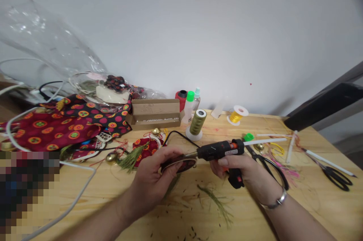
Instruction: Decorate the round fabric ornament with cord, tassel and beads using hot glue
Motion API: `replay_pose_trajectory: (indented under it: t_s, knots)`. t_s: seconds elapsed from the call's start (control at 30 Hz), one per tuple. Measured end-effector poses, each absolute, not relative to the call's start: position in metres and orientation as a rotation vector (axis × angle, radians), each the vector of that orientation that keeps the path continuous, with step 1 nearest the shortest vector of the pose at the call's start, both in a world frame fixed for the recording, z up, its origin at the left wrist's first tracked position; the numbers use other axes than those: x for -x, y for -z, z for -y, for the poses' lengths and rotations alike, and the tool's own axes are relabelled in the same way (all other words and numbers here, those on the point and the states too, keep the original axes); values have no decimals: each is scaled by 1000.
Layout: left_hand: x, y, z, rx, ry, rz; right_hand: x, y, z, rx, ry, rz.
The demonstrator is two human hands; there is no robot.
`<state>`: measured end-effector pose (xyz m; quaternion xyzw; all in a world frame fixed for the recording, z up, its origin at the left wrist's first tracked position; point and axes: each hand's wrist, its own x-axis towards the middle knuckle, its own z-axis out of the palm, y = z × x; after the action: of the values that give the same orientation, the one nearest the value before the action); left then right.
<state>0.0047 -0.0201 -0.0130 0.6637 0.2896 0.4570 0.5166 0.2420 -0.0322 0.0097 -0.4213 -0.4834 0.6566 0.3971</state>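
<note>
My right hand [235, 167] is closed around the grip of a black and orange hot glue gun [218, 151], with a white glue stick [265, 141] jutting from its rear. The gun's metal nozzle points left and meets the edge of a small round fabric-covered piece [187, 164] with a pale rim. That piece is pinched between the fingers and thumb of my left hand [157, 173], which hides much of it. Below the hands, loose green threads [217, 203] and dark scraps lie on the wooden table [159, 218].
Patterned fabric [51, 125] and a clear plastic bag [53, 36] pile up at left. Behind the hands stand a cardboard box [155, 123], a green thread spool [197, 122] and a yellow cord spool [238, 114]. Black scissors [269, 165] lie by my right wrist; a white cable [76, 203] runs at left.
</note>
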Motion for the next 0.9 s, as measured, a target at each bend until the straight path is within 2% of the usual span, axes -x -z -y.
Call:
replay_pose_trajectory:
  t_s: [0.2,0.43,0.9]
  knots:
    - [-6,14,19,-1602,-1138,-706,-240,-16,36,1102,-1517,1205]
    - [-5,13,21,-1604,-1095,-701,-240,-4,31,923,-1665,1177]
    - [-5,16,19,-1594,-1104,-758,-244,-14,34,1111,-1645,1258]
